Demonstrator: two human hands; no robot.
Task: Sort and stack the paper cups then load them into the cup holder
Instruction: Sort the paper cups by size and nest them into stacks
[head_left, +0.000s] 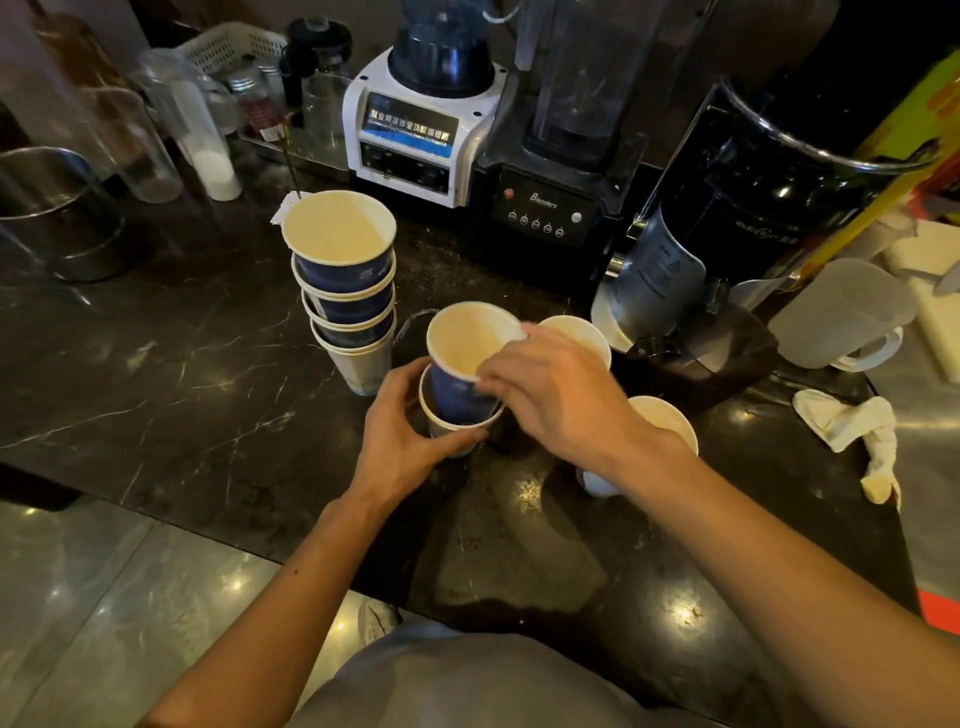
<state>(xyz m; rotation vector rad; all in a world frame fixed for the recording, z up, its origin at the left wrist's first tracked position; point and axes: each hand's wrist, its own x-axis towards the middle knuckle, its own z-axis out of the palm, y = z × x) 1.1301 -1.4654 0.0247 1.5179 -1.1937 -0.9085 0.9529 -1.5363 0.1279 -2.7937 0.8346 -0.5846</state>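
The left hand (402, 441) wraps the lower paper cup (457, 427), its grip curled round the wall with the thumb on the near side and the fingers hidden behind. The right hand (550, 387) pinches the rim of the blue cup (460, 397) from above, its grip closed on the far-right edge of the rim, a fingertip lying over the lip. The blue cup sits tilted inside the lower cup, only partly sunk, its pale, smooth inside facing up and left.

Both cups are thin paper, tapered, with rolled white rims; the blue cup's wall is glossy dark blue, and the lower cup shows white at its rim.

Just left of the blue cup, apart from it, stands a leaning stack of cups (349, 291), several blue-walled ones nested over white ones at the base, the top mouth open and cream inside. Directly behind the blue cup, half hidden by the right hand, another loose cup (582, 332) stands upright. To the blue cup's right, under the right forearm, one more cup (670, 421) shows its rim.

All rest on a dark, polished, marble-veined worktop (182, 374). Behind the blue cup stand a white blender base (415, 135) and a black blender (550, 202); to its right rear leans a black, shiny machine (727, 223). A crumpled white cloth (852, 431) lies far right of the blue cup.
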